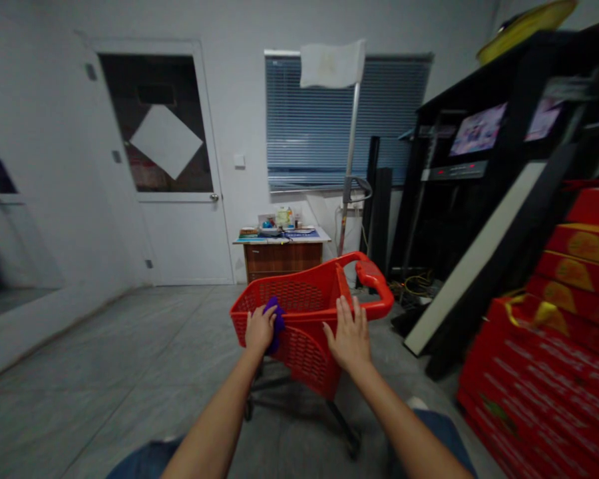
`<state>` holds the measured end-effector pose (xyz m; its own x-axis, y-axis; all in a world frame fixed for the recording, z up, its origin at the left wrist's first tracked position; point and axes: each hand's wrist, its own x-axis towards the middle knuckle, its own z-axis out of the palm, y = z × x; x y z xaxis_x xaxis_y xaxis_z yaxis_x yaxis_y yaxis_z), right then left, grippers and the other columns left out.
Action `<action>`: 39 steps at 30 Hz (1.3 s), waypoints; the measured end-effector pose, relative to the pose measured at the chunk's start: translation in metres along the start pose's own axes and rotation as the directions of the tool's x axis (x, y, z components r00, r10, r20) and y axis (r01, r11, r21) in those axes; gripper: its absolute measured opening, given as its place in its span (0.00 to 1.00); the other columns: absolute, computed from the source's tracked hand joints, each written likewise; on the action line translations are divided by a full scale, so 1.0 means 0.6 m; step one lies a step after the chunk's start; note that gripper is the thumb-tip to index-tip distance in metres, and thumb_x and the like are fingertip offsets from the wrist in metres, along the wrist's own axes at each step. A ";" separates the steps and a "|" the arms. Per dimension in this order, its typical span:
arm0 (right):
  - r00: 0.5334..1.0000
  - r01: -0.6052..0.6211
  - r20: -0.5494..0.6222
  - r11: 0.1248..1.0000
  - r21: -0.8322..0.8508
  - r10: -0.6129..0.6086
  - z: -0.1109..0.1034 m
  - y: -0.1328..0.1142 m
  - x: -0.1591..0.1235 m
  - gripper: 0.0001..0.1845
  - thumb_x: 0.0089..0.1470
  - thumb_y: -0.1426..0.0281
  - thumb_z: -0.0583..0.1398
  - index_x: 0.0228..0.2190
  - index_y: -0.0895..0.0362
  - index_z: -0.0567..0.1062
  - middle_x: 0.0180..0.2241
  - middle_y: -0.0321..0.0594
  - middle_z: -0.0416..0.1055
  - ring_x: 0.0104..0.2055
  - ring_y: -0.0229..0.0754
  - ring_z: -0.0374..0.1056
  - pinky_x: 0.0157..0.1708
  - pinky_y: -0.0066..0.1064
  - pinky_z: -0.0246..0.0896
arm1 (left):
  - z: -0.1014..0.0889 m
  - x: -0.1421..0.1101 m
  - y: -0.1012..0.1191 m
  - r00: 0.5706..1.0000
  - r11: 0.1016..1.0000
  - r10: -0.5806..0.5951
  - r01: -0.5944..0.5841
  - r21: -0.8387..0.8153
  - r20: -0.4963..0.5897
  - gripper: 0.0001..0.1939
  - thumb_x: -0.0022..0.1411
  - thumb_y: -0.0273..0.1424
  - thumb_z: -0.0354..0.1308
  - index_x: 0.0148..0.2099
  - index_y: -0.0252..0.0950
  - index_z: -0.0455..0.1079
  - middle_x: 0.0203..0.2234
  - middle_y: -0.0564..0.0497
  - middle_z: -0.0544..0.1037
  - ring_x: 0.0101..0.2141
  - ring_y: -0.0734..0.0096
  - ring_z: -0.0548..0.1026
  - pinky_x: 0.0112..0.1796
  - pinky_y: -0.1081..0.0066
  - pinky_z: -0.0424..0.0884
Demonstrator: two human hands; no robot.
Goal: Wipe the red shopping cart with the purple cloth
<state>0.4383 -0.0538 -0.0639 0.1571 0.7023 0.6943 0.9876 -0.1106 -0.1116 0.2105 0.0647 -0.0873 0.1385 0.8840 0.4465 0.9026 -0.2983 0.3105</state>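
My left hand [259,329] grips a crumpled purple cloth [275,324] against the near rim of a red plastic shopping cart [299,283]. The cloth partly hides behind my fingers. My right hand [348,336] lies flat on the cart's side wall, fingers spread, close to its red handle [374,283]. Nothing shows in that palm. The cart stands on a dark wheeled frame [299,392] on the floor just ahead of me.
Stacked red printed cartons [544,359] rise to the right, beside a black rack [459,133]. Yellow cables [416,286] lie near its base. Ahead stand a wooden cabinet [282,261] with assorted items on top and a metal pole [350,166]. A white door [180,233] is behind, with grey tile floor to the left.
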 end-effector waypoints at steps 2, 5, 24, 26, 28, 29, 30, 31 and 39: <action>1.000 0.016 -0.003 1.000 0.011 -0.016 0.003 -0.001 0.000 0.37 0.63 0.56 0.51 0.64 0.68 0.61 0.67 0.50 0.55 0.72 0.60 0.32 0.68 0.54 0.33 | -0.003 -0.003 0.029 1.000 0.999 -0.006 0.007 -0.031 0.021 0.19 0.71 0.33 0.47 0.59 0.41 0.72 0.58 0.40 0.72 0.59 0.54 0.68 0.62 0.42 0.56; 1.000 0.017 -0.020 1.000 0.021 -0.017 0.010 -0.009 -0.001 0.36 0.62 0.56 0.51 0.63 0.68 0.62 0.67 0.50 0.57 0.72 0.62 0.33 0.68 0.56 0.33 | -0.002 -0.018 0.099 0.993 0.986 0.112 -0.107 -0.130 0.035 0.19 0.71 0.34 0.48 0.60 0.44 0.70 0.59 0.43 0.71 0.60 0.56 0.68 0.63 0.43 0.54; 0.976 -0.022 -0.217 1.000 -0.014 0.018 -0.006 0.037 0.012 0.41 0.64 0.55 0.49 0.65 0.74 0.52 0.66 0.63 0.53 0.71 0.64 0.35 0.66 0.59 0.38 | 0.003 -0.027 0.180 0.985 0.956 0.169 -0.171 -0.239 -0.028 0.20 0.71 0.34 0.48 0.61 0.47 0.68 0.59 0.45 0.70 0.59 0.59 0.67 0.63 0.44 0.54; 0.982 -0.003 -0.187 1.000 -0.018 -0.001 -0.009 0.035 0.009 0.40 0.64 0.54 0.49 0.66 0.71 0.52 0.66 0.60 0.53 0.71 0.63 0.36 0.65 0.58 0.39 | 0.002 -0.028 0.210 0.975 0.931 0.217 -0.220 -0.291 -0.042 0.20 0.72 0.34 0.47 0.62 0.49 0.67 0.60 0.46 0.70 0.60 0.60 0.67 0.63 0.45 0.53; 0.985 0.031 -0.168 0.999 -0.018 -0.033 -0.014 0.040 0.006 0.40 0.65 0.54 0.47 0.67 0.68 0.50 0.67 0.58 0.52 0.71 0.61 0.38 0.65 0.56 0.40 | 0.003 -0.025 0.212 0.974 0.925 0.221 -0.225 -0.307 -0.046 0.20 0.72 0.34 0.46 0.62 0.48 0.67 0.59 0.46 0.71 0.59 0.61 0.68 0.64 0.45 0.52; 0.984 0.037 -0.171 0.999 -0.015 -0.039 -0.017 0.044 0.005 0.39 0.65 0.54 0.47 0.67 0.67 0.49 0.68 0.57 0.51 0.71 0.59 0.39 0.65 0.54 0.42 | 0.004 -0.022 0.202 0.977 0.929 0.209 -0.213 -0.302 -0.044 0.20 0.72 0.34 0.46 0.61 0.47 0.68 0.58 0.46 0.72 0.59 0.61 0.68 0.64 0.45 0.52; 0.982 0.031 -0.184 0.999 -0.010 -0.032 -0.020 0.048 0.004 0.39 0.66 0.54 0.46 0.68 0.66 0.47 0.68 0.56 0.49 0.71 0.58 0.39 0.65 0.53 0.43 | 0.006 -0.017 0.186 0.980 0.937 0.192 -0.196 -0.288 -0.041 0.19 0.72 0.33 0.46 0.61 0.47 0.69 0.57 0.46 0.72 0.59 0.61 0.68 0.64 0.44 0.51; 0.979 0.014 -0.203 1.000 -0.004 -0.015 -0.022 0.052 0.003 0.39 0.66 0.54 0.46 0.68 0.65 0.46 0.69 0.57 0.46 0.71 0.57 0.39 0.65 0.53 0.45 | 0.007 -0.012 0.166 0.984 0.947 0.172 -0.176 -0.268 -0.039 0.19 0.72 0.33 0.46 0.60 0.45 0.69 0.57 0.45 0.72 0.58 0.60 0.68 0.64 0.44 0.52; 0.956 -0.002 -0.291 0.995 0.099 0.031 -0.016 0.037 0.010 0.41 0.64 0.54 0.51 0.69 0.61 0.44 0.71 0.56 0.35 0.71 0.62 0.33 0.62 0.57 0.50 | -0.002 0.002 0.127 0.999 0.959 0.054 -0.050 -0.278 0.005 0.19 0.70 0.32 0.47 0.58 0.42 0.72 0.59 0.42 0.71 0.60 0.57 0.67 0.62 0.47 0.57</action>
<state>0.4612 -0.0589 -0.0556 0.1808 0.4635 0.8674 0.9823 -0.0417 -0.1825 0.2790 0.0424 -0.0619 0.1893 0.8685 0.4580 0.7456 -0.4307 0.5085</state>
